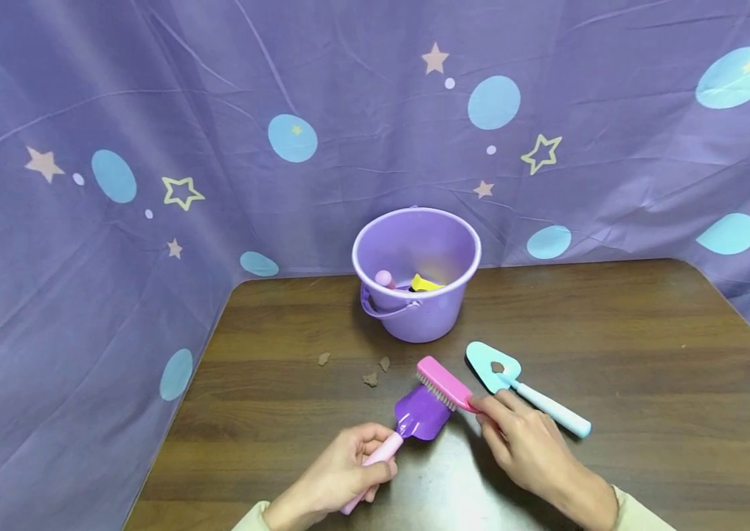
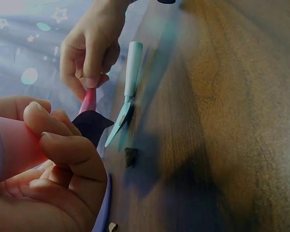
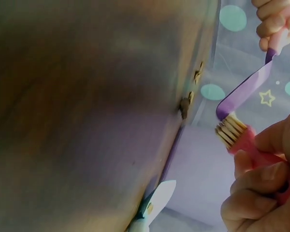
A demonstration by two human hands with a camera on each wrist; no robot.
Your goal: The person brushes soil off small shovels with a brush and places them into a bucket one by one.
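Note:
My left hand (image 1: 338, 472) grips the pink handle of a small toy shovel (image 1: 422, 414), its purple blade pointing away from me. A pink brush (image 1: 444, 382) is pinched in my right hand (image 1: 530, 446). In the right wrist view the pale bristles (image 3: 230, 130) meet the tip of the purple blade (image 3: 244, 94). Several brown crumb-like pieces lie beyond the shovel, among them one piece (image 1: 371, 379) near its blade. To the right, a teal trowel (image 1: 481, 361) with a light blue handle rests on the table, a brown piece (image 1: 497, 366) on its blade.
Behind the tools stands a purple bucket (image 1: 417, 321) with its handle hanging at the front. Inside it show a pink rounded end (image 1: 384, 278) and a yellow piece (image 1: 425, 284). A purple patterned curtain (image 1: 375, 110) hangs behind the wooden table (image 1: 667, 354) and along its left side.

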